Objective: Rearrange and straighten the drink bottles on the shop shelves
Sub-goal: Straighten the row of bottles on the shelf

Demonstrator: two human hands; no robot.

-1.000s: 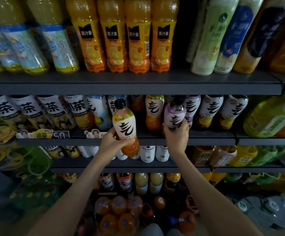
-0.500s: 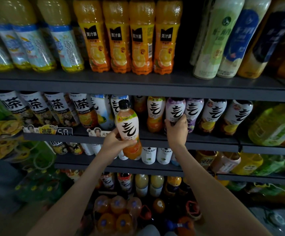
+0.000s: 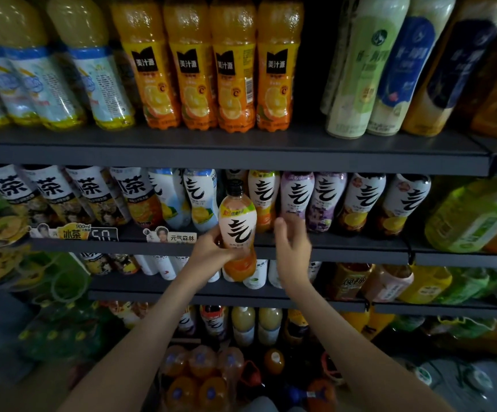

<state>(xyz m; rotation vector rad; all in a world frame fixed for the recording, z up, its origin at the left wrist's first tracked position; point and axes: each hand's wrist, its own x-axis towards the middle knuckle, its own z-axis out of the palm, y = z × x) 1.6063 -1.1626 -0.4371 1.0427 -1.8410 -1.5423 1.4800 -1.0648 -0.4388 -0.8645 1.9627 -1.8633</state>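
Right hand [image 3: 291, 251] has let go of the purple bottle [image 3: 296, 197], now standing in its row on the middle shelf [image 3: 345, 248], fingers loose near it; left hand [image 3: 211, 251] still grips the orange bottle [image 3: 237, 230] before the shelf edge, so I reckon that goes in next.

Up top, orange bottles [image 3: 189, 63] say 美汁源 + a big C. Row below, left bottles [image 3: 48, 185]: 茶. Yellow tag [image 3: 73, 232]: 900ml, 冰茶. Dark tag [image 3: 103, 235] beside it: 50. White tag [image 3: 181, 237]: 元气森林. Black-cap bottle [image 3: 238, 230] out front: big 气.
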